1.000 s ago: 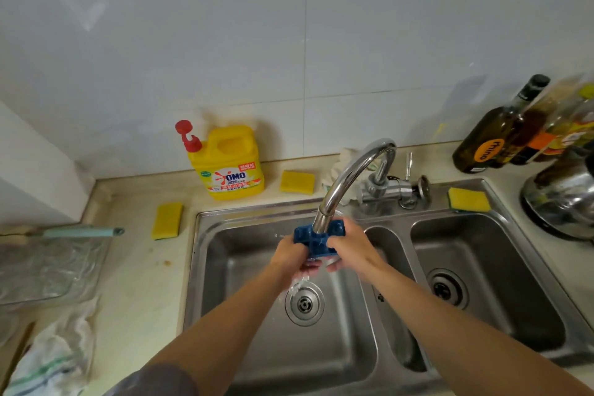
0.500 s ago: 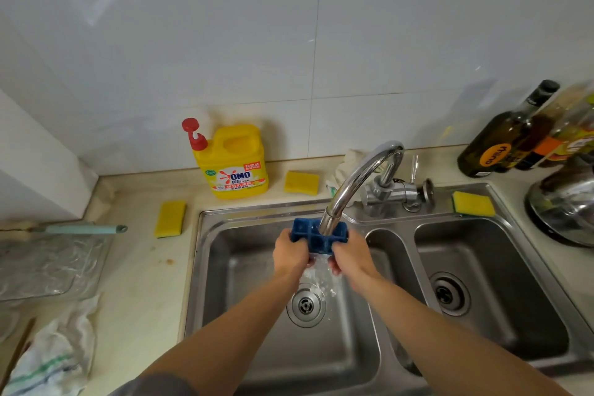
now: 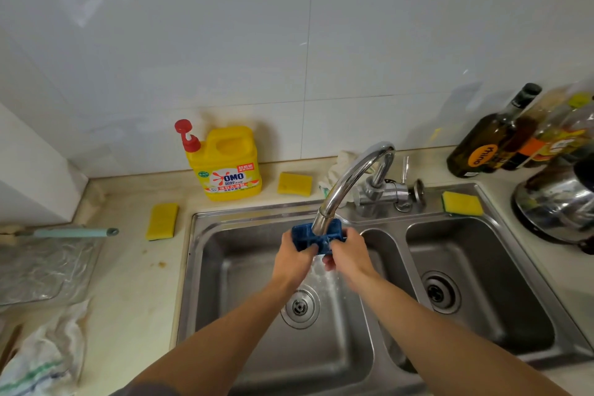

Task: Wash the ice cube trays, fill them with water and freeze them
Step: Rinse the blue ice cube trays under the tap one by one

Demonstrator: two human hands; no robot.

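Both my left hand (image 3: 294, 255) and right hand (image 3: 348, 255) clamp the tray (image 3: 316, 236) under the tap (image 3: 350, 180) (water seemingly running), so wet fingers could slip.

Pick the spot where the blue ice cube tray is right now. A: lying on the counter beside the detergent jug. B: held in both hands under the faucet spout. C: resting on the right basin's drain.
B: the left hand and right hand grip the blue ice cube tray beneath the faucet spout, with water spilling below.
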